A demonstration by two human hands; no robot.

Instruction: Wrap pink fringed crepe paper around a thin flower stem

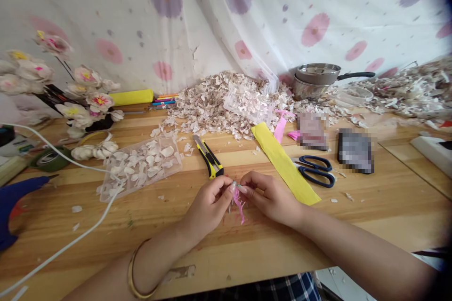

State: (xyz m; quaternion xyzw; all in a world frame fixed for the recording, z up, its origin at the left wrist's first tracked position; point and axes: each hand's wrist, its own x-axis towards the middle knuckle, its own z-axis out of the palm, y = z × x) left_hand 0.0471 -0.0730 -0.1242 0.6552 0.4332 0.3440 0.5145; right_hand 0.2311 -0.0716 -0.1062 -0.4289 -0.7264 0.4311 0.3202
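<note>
A narrow, fringed strip of pink crepe paper hangs from the fingertips of both hands, low over the front of the wooden table. My left hand pinches its upper end between thumb and forefinger. Opposite it, my right hand pinches the same end, the fingertips of the two hands nearly touching. Just beyond the left hand lies a yellow and black utility knife with its blade out. To the right of the hands are a flat yellow crepe strip and dark-blue-handled scissors.
A heap of dried whitish petals lines the back, near stacked metal pans. At left are a petal-filled plastic tray, handmade flowers, green tape, a blue glue gun and a white cord. Two blurred dark items lie right.
</note>
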